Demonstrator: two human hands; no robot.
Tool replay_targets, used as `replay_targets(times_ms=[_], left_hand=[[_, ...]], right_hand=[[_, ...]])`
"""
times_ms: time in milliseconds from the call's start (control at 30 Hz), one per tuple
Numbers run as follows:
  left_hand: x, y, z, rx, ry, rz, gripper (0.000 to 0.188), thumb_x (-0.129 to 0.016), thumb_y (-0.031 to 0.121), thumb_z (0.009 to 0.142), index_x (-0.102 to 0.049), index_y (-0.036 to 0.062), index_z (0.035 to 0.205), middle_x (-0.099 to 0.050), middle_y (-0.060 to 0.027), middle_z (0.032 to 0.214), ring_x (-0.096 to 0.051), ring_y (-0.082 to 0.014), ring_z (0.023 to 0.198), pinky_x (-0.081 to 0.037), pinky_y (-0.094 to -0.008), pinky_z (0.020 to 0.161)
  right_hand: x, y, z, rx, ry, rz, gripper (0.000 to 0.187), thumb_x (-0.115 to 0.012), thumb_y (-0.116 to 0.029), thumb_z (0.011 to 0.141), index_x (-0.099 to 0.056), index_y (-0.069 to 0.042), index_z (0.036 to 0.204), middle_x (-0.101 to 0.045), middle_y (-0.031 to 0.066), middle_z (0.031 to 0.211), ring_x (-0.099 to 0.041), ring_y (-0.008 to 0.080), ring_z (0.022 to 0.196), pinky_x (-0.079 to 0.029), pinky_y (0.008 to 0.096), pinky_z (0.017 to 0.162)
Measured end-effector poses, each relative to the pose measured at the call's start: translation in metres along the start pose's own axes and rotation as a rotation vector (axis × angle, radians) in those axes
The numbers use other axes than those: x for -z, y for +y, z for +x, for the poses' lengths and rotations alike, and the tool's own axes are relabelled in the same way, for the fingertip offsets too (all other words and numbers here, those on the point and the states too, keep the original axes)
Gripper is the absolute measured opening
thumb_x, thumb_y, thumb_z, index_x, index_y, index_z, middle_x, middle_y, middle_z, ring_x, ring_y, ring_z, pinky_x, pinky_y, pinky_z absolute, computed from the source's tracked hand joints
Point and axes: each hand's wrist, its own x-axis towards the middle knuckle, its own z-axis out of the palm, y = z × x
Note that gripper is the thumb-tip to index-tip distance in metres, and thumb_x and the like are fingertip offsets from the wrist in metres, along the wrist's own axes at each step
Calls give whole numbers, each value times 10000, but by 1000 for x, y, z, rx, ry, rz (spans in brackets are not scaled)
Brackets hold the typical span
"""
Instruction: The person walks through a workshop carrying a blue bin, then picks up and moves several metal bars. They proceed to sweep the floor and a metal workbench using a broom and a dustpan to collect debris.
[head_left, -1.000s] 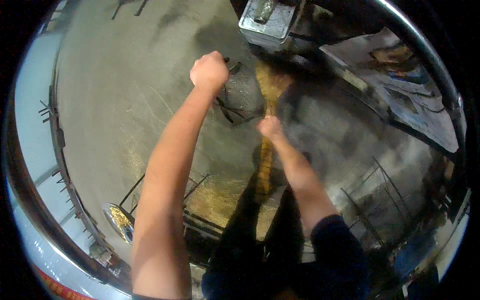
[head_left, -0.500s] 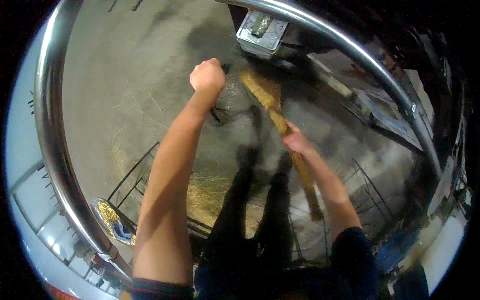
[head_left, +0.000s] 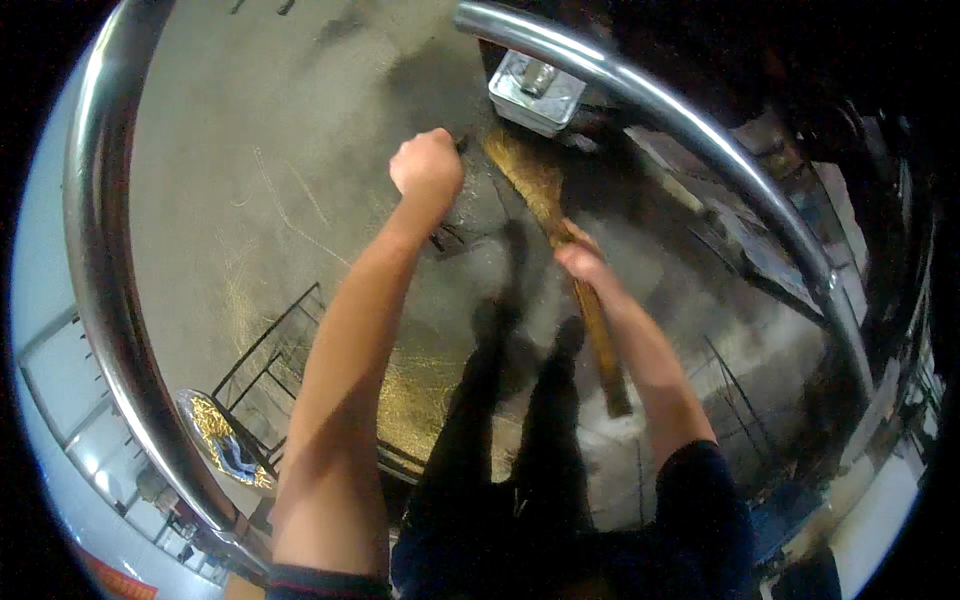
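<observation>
My right hand [head_left: 580,258] is closed around the upper handle of a hand brush [head_left: 603,350]. The brush's wooden handle points back toward me, and its straw-coloured head fans out at the far end, above the floor. My left arm reaches far forward. At its end my left hand [head_left: 428,170] is a fist, seen from the back, so its grip is mostly hidden. A small dark end [head_left: 461,144] sticks out beside it; what this belongs to I cannot make out. The brush head lies just right of that fist, apart from it.
Shiny metal rails [head_left: 100,200] curve along the left and upper right. A pale lidded box [head_left: 535,95] stands ahead with a small block on top. Yellow shavings [head_left: 415,395] lie on the concrete floor, near a dark metal frame [head_left: 265,350] and a tray of golden bits [head_left: 213,425].
My right hand has shifted slightly forward and left with the brush, whose head now shows its broad side more. My left fist keeps its shape; the whole view has shifted a little.
</observation>
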Motion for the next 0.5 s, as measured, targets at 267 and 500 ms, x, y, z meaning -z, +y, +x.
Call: replay_targets(times_ms=[267, 500], left_hand=[[9, -11, -5, -24, -9, 6, 170, -484, 91, 721, -634, 49, 788, -617, -130, 812, -603, -272, 790, -492, -354, 647], [5, -20, -18, 47, -7, 22, 158, -488, 99, 723, -631, 62, 779, -616, -122, 834, -600, -272, 798, -488, -358, 661]], right_hand=[[8, -30, -26, 108, -279, 326, 190, -529, -7, 674, -572, -87, 840, -552, -11, 627, -537, 157, 581, -451, 305, 684], [42, -25, -47, 5, -264, 600, 490, -525, 24, 741, -412, -65, 1209, -553, 10, 764, -497, 108, 606, -435, 246, 639]])
